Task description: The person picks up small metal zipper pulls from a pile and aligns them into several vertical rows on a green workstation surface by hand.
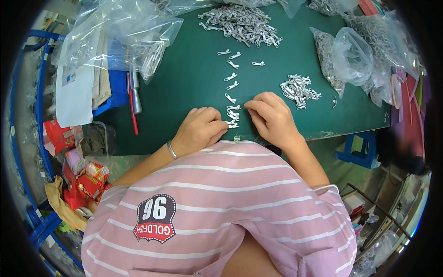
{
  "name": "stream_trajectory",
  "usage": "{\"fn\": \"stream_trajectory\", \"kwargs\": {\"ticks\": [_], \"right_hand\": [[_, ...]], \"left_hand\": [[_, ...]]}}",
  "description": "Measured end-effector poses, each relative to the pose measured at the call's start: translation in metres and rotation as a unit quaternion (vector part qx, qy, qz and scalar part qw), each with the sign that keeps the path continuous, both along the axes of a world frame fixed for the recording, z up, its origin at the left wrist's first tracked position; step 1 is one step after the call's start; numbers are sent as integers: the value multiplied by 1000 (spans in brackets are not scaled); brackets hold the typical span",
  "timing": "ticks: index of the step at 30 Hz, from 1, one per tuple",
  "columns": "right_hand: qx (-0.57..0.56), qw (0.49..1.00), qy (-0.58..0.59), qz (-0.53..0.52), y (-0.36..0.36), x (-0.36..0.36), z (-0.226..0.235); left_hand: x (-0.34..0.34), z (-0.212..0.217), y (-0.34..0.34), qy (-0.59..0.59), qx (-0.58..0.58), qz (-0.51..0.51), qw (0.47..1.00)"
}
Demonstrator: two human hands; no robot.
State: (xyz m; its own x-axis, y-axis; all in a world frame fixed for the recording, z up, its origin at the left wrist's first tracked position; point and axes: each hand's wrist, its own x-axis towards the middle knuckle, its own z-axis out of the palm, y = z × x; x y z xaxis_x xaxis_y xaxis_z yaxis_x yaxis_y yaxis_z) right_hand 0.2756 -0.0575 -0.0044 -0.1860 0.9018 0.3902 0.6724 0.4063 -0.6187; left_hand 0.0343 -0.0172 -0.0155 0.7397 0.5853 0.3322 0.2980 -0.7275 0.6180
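Small silvery metal pieces that look like zipper sliders (231,98) lie in a loose column down the green table, bunching up near its front edge. My left hand (198,130) is curled at the left of this bunch, its fingertips against the lowest slider (232,124). Just right of the column, my right hand (273,119) is closed with thumb and fingertips together; whatever may be between them is hidden. A large heap of sliders (242,25) sits at the far side, and a smaller pile (300,91) lies beyond my right hand.
Clear plastic bags of metal parts (328,60) stand at the right. On the left are a blue bin (115,90), a white paper sheet (74,97), a red pen (134,108) and more plastic bags (124,37). A blue stool (357,150) stands below the table's right edge.
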Motion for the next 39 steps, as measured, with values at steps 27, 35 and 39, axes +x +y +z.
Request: {"fn": "stream_trajectory", "kwargs": {"ticks": [27, 35, 39], "right_hand": [[65, 998, 11, 19, -23, -27, -21], [43, 999, 0, 33, -24, -20, -17], [40, 999, -3, 17, -24, -21, -19]], "left_hand": [[4, -1, -5, -29, -24, 80, 996], [-1, -2, -3, 6, -17, 24, 1000], [1, -6, -4, 14, -2, 23, 1000]]}}
